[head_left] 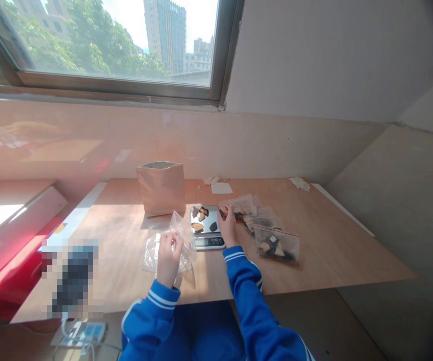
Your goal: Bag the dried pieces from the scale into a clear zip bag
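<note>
My left hand (168, 255) is closed on a clear plastic bag (185, 235), holding it up just left of a small digital scale (206, 228). Several brown and dark pieces (201, 216) lie on the scale's metal plate. My right hand (227, 225) rests at the scale's right edge with its fingers pinched on a small brown piece (223, 211). To the right lie several filled zip bags (276, 244) holding similar pieces. An open kraft paper pouch (161, 188) stands behind the scale.
The wooden table (337, 240) ends at a front edge near my body. A white paper scrap (221, 188) and crumpled tissue (299, 183) lie near the back wall. A blurred dark object (71, 278) sits at the left front, and a red item (9, 271) beside the table.
</note>
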### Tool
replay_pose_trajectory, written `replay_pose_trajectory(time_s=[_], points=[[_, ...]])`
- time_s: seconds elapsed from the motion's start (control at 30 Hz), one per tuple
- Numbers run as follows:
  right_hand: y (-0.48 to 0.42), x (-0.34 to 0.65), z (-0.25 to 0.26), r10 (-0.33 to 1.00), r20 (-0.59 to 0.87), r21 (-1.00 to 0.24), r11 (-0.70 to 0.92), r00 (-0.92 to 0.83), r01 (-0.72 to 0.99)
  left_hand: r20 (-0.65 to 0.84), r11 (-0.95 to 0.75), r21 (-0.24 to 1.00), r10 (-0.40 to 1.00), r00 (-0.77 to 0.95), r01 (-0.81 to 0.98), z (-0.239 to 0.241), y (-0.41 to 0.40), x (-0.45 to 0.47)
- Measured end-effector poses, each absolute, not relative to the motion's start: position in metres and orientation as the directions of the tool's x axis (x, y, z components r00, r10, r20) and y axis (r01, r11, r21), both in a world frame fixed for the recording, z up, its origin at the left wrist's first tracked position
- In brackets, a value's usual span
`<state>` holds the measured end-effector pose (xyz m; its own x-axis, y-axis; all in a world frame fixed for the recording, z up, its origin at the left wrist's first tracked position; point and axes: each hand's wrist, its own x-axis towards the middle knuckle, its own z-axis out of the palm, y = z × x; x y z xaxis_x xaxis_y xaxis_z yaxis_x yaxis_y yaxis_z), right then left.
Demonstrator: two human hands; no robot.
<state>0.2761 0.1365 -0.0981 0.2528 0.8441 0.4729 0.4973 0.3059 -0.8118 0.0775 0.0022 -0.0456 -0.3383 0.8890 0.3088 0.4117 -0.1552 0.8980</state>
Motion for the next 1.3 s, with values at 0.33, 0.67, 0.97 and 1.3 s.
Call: replay_pose_trajectory(time_s=[0.33,0.67,0.97,1.3], points=[[0.119,0.249,-0.047,0.820,0.447,-0.876,0.321,0.358,0.359,0.312,-0.158,0.897,0.888,-0.338,0.413,-0.045,0.003,0.078],[0.072,0.186,0.006,0.917,0.394,-0.899,0.372,0.057,0.230,0.323,-0.165,0.887,0.890,-0.322,0.432,-0.048,0.004,0.079],[0.055,0.206,0.004,0.895,0.276,-0.846,0.399,-0.350,0.354,0.329,-0.161,0.881,0.884,-0.331,0.445,-0.046,0.002,0.076],[0.061,0.234,0.003,0.889,0.314,-0.766,0.445,-0.334,0.464,0.327,-0.154,0.881,0.881,-0.341,0.447,-0.048,0.002,0.076]])
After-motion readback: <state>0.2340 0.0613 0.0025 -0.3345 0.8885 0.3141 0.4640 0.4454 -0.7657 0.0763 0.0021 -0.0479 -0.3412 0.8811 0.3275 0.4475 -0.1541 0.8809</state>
